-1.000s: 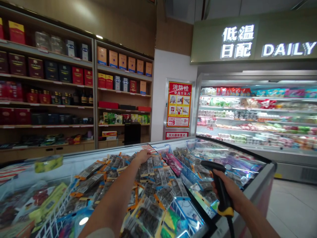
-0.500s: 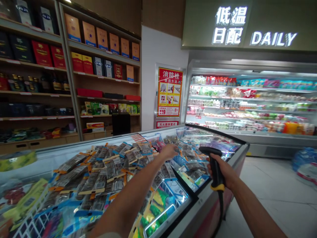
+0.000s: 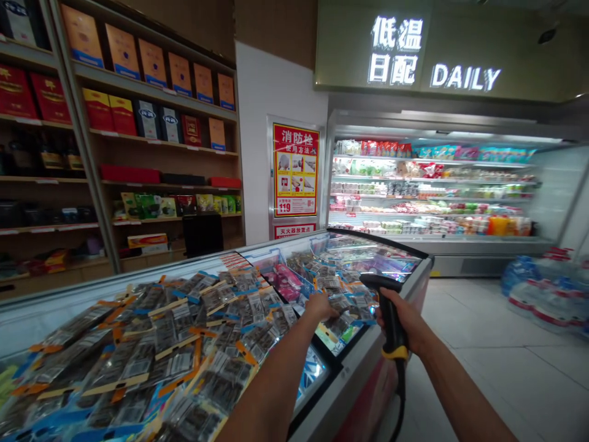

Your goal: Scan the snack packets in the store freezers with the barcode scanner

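My right hand (image 3: 400, 316) is wrapped around the grip of a black and yellow barcode scanner (image 3: 393, 331), its cable hanging down. The scanner's head points left over the chest freezer (image 3: 363, 368). My left hand (image 3: 319, 307) reaches over the packets in the freezer's far section. Its fingers are mostly hidden behind the back of the hand and slightly blurred, so whether they hold a packet cannot be made out. Beside it lie flat clear packets (image 3: 329, 282) with dark contents and blue or orange edges. A large pile of similar packets (image 3: 177, 331) fills the nearer section.
Pink packages (image 3: 285, 279) lie in a basket left of my left hand. A black divider frame (image 3: 324, 350) crosses the freezer. Shelves of boxes (image 3: 151, 55) stand at left, a lit refrigerated case (image 3: 427, 239) behind. Wrapped water bottles (image 3: 547, 294) sit on the floor at right.
The view has turned right and moved a little. My left hand has lowered toward the packets in the far section. The scanner stays in my right hand.
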Demonstrator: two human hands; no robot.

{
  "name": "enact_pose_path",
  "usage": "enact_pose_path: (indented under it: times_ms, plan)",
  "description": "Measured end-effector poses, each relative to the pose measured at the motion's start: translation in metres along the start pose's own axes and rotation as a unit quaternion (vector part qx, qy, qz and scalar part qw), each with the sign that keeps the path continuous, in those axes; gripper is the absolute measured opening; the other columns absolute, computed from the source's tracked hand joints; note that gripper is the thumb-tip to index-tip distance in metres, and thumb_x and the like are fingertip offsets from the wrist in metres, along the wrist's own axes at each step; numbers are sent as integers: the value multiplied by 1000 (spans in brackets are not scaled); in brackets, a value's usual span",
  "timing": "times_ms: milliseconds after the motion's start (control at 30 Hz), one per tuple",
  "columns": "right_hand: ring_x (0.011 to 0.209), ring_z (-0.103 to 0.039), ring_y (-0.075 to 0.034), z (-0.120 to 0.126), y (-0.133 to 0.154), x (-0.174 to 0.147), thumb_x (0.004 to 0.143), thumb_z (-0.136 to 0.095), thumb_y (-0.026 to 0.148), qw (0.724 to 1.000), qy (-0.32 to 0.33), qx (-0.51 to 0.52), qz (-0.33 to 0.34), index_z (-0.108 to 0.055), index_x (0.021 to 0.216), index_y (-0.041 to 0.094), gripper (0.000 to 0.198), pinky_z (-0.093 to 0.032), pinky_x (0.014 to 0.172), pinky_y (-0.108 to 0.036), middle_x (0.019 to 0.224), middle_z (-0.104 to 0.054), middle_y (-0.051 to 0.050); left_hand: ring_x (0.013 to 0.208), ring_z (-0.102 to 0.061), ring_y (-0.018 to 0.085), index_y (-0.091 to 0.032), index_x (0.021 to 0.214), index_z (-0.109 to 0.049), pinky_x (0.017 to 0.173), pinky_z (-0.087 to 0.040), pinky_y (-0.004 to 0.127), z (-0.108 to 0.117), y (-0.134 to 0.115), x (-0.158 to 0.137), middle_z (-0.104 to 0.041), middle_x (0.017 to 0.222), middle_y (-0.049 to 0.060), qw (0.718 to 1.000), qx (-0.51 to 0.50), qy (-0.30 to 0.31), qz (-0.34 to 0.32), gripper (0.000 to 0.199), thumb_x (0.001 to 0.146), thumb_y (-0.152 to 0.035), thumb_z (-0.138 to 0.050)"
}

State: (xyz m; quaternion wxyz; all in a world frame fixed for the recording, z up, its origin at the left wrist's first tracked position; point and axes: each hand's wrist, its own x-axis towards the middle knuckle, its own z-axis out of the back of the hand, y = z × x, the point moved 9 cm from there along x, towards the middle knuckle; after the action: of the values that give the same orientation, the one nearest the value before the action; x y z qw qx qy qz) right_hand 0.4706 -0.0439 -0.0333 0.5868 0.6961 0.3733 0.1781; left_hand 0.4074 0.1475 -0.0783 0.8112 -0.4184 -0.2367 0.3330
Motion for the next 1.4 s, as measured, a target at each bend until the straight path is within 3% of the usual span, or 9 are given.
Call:
enact_pose_path:
  times_ms: [133, 233, 333, 500, 633, 933, 1167, 1400]
  plan:
    - [32, -46, -8, -4, 0, 2, 68, -52, 40, 1000, 1, -3, 3, -49, 69, 16, 24, -34, 30, -18, 42, -50, 4, 101, -42, 36, -15, 60, -52, 81, -35, 42, 15, 5, 7, -57, 88, 11, 998, 52, -34, 6, 47, 19, -16, -75]
    - [32, -46, -8, -13, 1, 1, 68, -52, 40, 1000, 11, -5, 4, -49, 68, 16, 25, -34, 29, -18, 42, -50, 3, 89, -51, 29, -14, 67, -54, 74, -40, 36, 31, 13, 11, -58, 83, 10, 998, 18, -58, 17, 39, 33, -14, -72]
    - [32, -45, -8, -25, 2, -1, 68, -51, 40, 1000, 25, -6, 1, -49, 68, 16, 24, -34, 29, -18, 42, -50, 4, 78, -54, 22, -13, 76, -54, 66, -43, 31, 46, 30, 12, -59, 80, 8, 991, -78, -83, 74, 28, 51, -17, -65]
    - [32, -45, -8, -54, 9, -8, 69, -51, 40, 998, 62, -15, 13, -49, 70, 16, 24, -33, 29, -17, 42, -49, 4, 65, -54, 11, -16, 88, -48, 55, -45, 23, 68, 42, 10, -57, 81, 4, 918, -361, -114, 114, 24, 66, -17, -55]
    - [32, -45, -8, -78, 9, -19, 69, -50, 41, 996, 90, -20, 6, -49, 71, 16, 25, -33, 30, -17, 41, -49, 4, 57, -54, 8, -17, 88, -49, 52, -46, 21, 89, 37, 6, -56, 73, 1, 874, -465, -115, 85, 23, 66, -15, -56]
    - [30, -44, -9, -120, -5, -34, 71, -46, 43, 991, 123, -52, -9, -47, 67, 17, 26, -32, 28, -18, 40, -48, 4, 56, -53, 6, -19, 85, -49, 53, -45, 21, 132, 39, -2, -54, 72, -2, 841, -512, -167, 50, 21, 65, -14, -55]
    - [30, -44, -8, -135, -9, -39, 70, -47, 44, 986, 157, -43, -27, -47, 67, 17, 27, -32, 28, -18, 41, -48, 4, 55, -51, 5, -20, 99, -46, 55, -46, 21, 141, 40, -3, -56, 81, 1, 832, -523, -178, 53, 31, 70, -11, -47]
    - [31, -46, -9, -137, -14, -33, 68, -47, 46, 985, 165, -25, -33, -47, 71, 18, 29, -33, 29, -18, 42, -49, 4, 55, -53, 6, -20, 97, -46, 56, -47, 23, 144, 36, -2, -56, 78, -1, 827, -534, -172, 42, 26, 72, -11, -44]
